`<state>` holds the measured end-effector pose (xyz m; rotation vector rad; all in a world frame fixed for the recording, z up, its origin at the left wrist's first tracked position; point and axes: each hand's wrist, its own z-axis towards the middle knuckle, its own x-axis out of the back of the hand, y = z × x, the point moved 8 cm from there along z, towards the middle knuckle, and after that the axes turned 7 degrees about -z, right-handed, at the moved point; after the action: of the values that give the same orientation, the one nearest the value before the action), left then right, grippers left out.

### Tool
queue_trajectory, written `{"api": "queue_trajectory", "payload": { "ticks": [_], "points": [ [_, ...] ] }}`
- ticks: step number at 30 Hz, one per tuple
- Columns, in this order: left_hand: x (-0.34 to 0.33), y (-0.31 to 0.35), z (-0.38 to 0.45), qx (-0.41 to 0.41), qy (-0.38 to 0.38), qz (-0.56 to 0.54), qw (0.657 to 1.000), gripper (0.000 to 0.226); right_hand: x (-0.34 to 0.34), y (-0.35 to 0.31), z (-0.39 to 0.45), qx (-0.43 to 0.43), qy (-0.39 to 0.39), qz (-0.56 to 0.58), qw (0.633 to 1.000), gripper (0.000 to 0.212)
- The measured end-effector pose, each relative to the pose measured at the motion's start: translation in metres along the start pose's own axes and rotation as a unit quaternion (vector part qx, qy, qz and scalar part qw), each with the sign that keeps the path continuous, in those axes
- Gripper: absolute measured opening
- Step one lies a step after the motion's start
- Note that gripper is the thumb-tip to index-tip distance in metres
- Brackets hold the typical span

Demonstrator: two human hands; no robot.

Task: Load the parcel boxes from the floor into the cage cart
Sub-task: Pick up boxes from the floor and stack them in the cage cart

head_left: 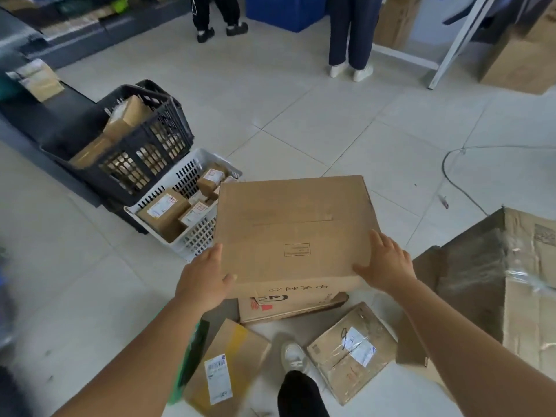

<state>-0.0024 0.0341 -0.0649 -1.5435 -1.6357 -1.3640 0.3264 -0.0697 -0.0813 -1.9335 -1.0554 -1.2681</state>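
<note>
Cardboard box (293,227) gripped btwn left hand (204,279) & right hand (386,263), arms outstretched.

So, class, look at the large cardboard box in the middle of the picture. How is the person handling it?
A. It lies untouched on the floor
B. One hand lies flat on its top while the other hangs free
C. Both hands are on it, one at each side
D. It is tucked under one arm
C: the left hand is at the left edge of the large cardboard box and the right hand at its right edge.
</note>
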Motion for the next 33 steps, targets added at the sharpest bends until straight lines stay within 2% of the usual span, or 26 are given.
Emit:
{"api": "queue_trajectory", "payload": {
  "ticks": [11,16,20,24,30,33],
  "points": [
    [-0.042,-0.027,0.151,0.082,-0.052,-0.033,0.995,0.079,-0.061,0.038,0.143,-0.110,-0.062,0.077,0.989,0.095],
    [-0.077,-0.049,0.203,0.144,-0.081,-0.084,0.983,0.092,-0.089,0.055,0.191,-0.136,-0.093,0.099,0.981,0.093],
    [-0.092,-0.064,0.223,0.164,-0.068,-0.097,0.979,0.109,-0.111,0.064,0.216,-0.154,-0.118,0.157,0.968,0.098],
    [-0.097,-0.081,0.238,0.203,-0.059,-0.180,0.961,0.121,-0.120,0.074,0.234,-0.169,-0.120,0.202,0.957,0.100],
    [-0.112,-0.099,0.238,0.249,-0.056,-0.296,0.920,0.129,-0.131,0.079,0.243,-0.180,-0.124,0.263,0.940,0.117],
    [-0.110,-0.096,0.238,0.246,-0.045,-0.321,0.913,0.121,-0.129,0.079,0.245,-0.177,-0.118,0.285,0.935,0.113]
  ]
}}
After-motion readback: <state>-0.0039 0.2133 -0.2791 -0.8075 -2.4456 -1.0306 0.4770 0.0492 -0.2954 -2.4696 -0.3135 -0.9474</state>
